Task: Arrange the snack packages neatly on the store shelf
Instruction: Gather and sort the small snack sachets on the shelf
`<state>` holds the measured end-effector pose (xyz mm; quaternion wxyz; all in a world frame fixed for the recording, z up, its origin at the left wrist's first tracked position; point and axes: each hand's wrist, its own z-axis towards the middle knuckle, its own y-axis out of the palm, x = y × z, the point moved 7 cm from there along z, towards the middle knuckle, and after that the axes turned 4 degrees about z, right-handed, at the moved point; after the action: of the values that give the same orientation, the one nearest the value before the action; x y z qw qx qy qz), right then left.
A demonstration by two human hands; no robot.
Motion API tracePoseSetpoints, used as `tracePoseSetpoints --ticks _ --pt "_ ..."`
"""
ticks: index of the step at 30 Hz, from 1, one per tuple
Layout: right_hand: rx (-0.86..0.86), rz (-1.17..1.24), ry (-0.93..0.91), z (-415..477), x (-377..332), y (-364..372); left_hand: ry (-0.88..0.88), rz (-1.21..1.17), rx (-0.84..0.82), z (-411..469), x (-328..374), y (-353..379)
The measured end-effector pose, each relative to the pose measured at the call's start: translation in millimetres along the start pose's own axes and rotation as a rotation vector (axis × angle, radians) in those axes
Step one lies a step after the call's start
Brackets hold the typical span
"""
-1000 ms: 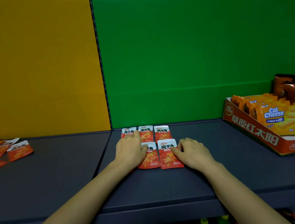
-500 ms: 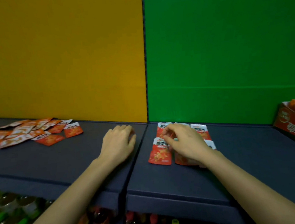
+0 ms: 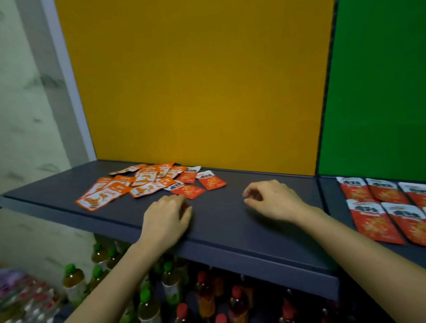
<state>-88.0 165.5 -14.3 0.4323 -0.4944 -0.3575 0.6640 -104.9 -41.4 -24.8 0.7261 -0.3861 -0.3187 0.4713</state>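
Snack packages (image 3: 145, 184) lie heaped on the shelf (image 3: 225, 234) just beyond my left hand (image 3: 167, 219); a neat double row (image 3: 394, 210) lies right of my right hand (image 3: 273, 202). Both hands are loosely curled, empty.

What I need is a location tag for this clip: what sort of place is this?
Probably a shop: a dark shelf holds loose snack packets, neat rows of packets lie to the right, and bottled drinks stand below.
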Motion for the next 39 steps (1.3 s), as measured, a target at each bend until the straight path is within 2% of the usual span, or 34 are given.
tracePoseSetpoints --ticks 5,9,14,20,30,32,35,37,39 --pt "0.021 0.029 0.075 30.6 -38.8 30.0 -0.015 -0.01 -0.029 -2.4 -63.4 -4.4" --pt "0.026 0.039 0.143 50.8 -53.3 46.2 -0.031 -0.063 -0.049 4.1 -87.7 0.0" --pt "0.047 0.015 0.177 76.2 -58.0 53.1 -0.014 -0.107 -0.116 24.1 -85.7 19.7" --pt "0.05 0.006 0.238 110.5 -39.1 58.2 -0.03 -0.024 -0.229 68.4 -80.4 50.4" --pt "-0.012 -0.007 0.344 166.5 -10.3 80.0 -0.119 0.02 -0.279 118.0 -72.2 74.5" --pt "0.01 -0.033 0.343 175.6 -12.1 83.0 -0.132 -0.02 -0.278 125.6 -72.1 80.3" --pt "-0.003 -0.008 0.386 183.9 -12.2 88.2 -0.202 -0.207 -0.309 137.0 -77.7 90.2" --pt "-0.046 0.046 0.428 186.9 -8.7 92.1 -0.276 -0.349 -0.397 142.6 -83.1 96.3" --pt "-0.072 0.085 0.453 188.8 -5.7 91.9 -0.295 -0.394 -0.492 145.1 -84.7 100.6"
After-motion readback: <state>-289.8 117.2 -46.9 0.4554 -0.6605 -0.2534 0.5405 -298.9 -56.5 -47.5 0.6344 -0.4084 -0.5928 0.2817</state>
